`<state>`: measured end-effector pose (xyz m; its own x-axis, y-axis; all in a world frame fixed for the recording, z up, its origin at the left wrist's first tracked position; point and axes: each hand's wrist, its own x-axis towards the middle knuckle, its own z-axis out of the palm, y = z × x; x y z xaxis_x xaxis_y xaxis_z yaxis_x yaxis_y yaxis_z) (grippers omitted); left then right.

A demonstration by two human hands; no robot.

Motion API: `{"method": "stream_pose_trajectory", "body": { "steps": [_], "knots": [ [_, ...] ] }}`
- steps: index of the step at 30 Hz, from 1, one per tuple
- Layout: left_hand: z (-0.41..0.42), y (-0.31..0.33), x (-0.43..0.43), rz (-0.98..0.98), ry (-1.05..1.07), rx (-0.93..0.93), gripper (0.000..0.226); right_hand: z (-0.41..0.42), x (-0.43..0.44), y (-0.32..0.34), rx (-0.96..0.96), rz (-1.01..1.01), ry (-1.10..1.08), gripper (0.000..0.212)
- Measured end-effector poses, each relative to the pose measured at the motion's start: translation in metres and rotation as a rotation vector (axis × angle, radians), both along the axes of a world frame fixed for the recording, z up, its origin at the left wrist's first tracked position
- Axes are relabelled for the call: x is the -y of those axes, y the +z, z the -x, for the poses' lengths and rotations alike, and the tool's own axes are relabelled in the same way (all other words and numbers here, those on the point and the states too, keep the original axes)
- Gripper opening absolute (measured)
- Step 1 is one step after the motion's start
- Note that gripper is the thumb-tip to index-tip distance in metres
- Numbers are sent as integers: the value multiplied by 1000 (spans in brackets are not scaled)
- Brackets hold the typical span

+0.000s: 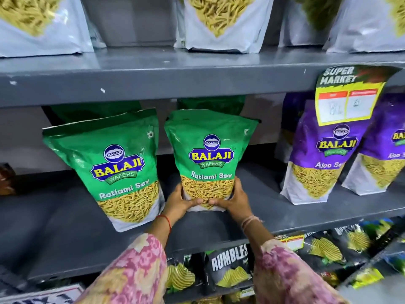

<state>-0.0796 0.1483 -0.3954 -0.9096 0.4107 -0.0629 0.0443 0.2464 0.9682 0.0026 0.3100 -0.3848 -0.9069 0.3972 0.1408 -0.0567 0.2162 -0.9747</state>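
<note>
A green Balaji Ratlami Sev pouch (210, 150) stands upright on the grey middle shelf (65, 233). My left hand (178, 204) grips its lower left corner and my right hand (235, 201) grips its lower right corner, thumbs meeting across the front near the bottom. A second, identical green pouch (116, 165) stands just to its left, leaning slightly. More green pouches sit behind both, mostly hidden.
Purple Balaji Aloo Sev pouches (320, 163) stand at the right under a yellow supermarket price tag (346, 102). White pouches (221, 25) line the shelf above. Black Rumbles chip bags (230, 266) fill the shelf below. Bare shelf lies to the left.
</note>
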Motion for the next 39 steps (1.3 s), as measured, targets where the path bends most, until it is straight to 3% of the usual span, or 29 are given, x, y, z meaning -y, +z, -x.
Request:
{"method": "stream_pose_trajectory", "body": {
  "steps": [2, 4, 6, 8, 12, 15, 18, 21, 25, 27, 29, 32, 34, 39],
  "knots": [
    [-7, 5, 3, 23, 21, -18, 104, -5, 3, 2, -34, 38, -73, 110],
    [-29, 10, 11, 22, 100, -131, 102, -17, 15, 8, -83, -53, -224, 122],
    [-63, 17, 21, -29, 268, -348, 60, -35, 36, 15, -213, -255, -331, 113],
    [-95, 40, 27, -156, 412, -589, 24, -46, 59, 36, -468, -373, -366, 92],
    [-108, 136, 39, -414, 479, -933, 34, -53, 109, 142, -987, -314, -252, 54],
    [-108, 222, 56, -529, 534, -1168, 26, -62, 137, 235, -1127, -141, -85, 56],
    [-98, 286, 84, -595, 605, -1246, 11, -45, 149, 313, -960, -154, 46, 65],
    [-73, 335, 124, -472, 737, -1190, 40, 1, 157, 370, -627, -328, 187, 80],
    [-21, 372, 176, -3, 874, -745, 84, 65, 163, 404, -73, -503, 314, 92],
    [-11, 379, 189, -4, 740, -538, 85, 88, 167, 406, 61, -515, 357, 76],
    [-5, 378, 193, -64, 556, -425, 67, 108, 171, 403, 116, -495, 401, 51],
    [11, 372, 200, -17, 404, -449, 54, 132, 177, 396, 193, -315, 498, 12],
    [24, 367, 204, -47, 386, -448, 54, 140, 180, 394, 196, -203, 529, 14],
    [15, 371, 216, -113, 354, -437, 47, 125, 184, 395, 74, -168, 555, 29]
  ]
}}
